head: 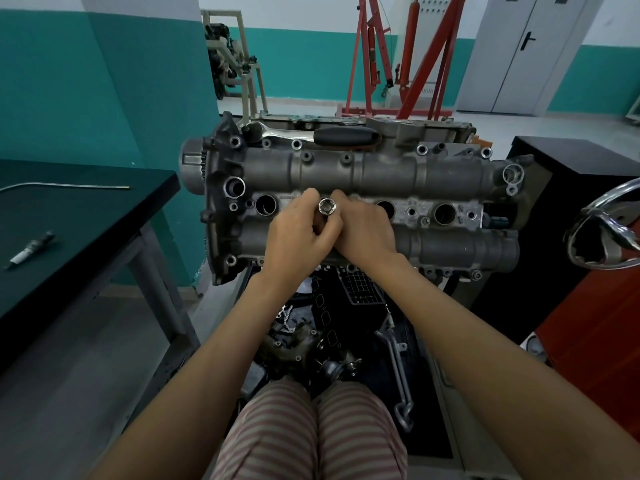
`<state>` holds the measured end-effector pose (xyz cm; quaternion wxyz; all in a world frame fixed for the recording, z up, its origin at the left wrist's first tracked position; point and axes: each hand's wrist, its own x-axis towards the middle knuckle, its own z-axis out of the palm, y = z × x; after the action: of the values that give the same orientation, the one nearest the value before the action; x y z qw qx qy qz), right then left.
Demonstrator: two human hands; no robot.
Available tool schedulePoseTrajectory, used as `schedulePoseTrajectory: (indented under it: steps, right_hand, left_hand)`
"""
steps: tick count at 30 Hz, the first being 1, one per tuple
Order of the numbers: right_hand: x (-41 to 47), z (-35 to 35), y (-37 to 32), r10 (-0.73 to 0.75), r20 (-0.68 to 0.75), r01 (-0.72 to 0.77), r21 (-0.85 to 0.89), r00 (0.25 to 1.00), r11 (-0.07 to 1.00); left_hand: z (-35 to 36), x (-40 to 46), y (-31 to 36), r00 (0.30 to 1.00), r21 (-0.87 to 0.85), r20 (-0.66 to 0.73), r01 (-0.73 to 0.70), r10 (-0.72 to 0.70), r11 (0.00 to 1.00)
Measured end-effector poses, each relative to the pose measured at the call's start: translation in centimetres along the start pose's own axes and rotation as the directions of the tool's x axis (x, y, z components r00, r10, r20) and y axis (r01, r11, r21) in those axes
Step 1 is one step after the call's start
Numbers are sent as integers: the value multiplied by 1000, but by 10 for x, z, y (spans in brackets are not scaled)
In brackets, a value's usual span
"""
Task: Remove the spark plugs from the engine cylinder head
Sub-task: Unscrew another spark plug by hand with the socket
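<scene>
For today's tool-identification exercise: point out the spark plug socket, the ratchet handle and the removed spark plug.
spark plug socket [326, 205], head view, on its open hex end.
ratchet handle [343, 136], head view, on its black grip.
removed spark plug [30, 246], head view, on its middle.

This is an automotive workshop. A bare engine cylinder head [363, 188] sits on a stand with a ratchet wrench [311, 135] lying on top, a red engine hoist [391, 57] stands behind, another engine on a frame [228, 60] is by the teal-and-white wall, and loose engine parts [311, 341] lie below.
</scene>
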<state>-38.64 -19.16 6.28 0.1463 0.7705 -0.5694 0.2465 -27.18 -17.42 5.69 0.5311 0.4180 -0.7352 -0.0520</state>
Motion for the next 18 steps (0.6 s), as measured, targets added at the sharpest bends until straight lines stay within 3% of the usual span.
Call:
schedulePoseTrajectory:
  steps: [10,18]
  right_hand:
    - [1,1,-1,20,-22,-19,42,1000,999]
    - [0,-2,-1,17,-42,-14,58,999,998]
  left_hand:
    - [-7,16,2,987,102,70,-151,145,983]
    - [3,10,-6,991,-31,-103,-93,90,995]
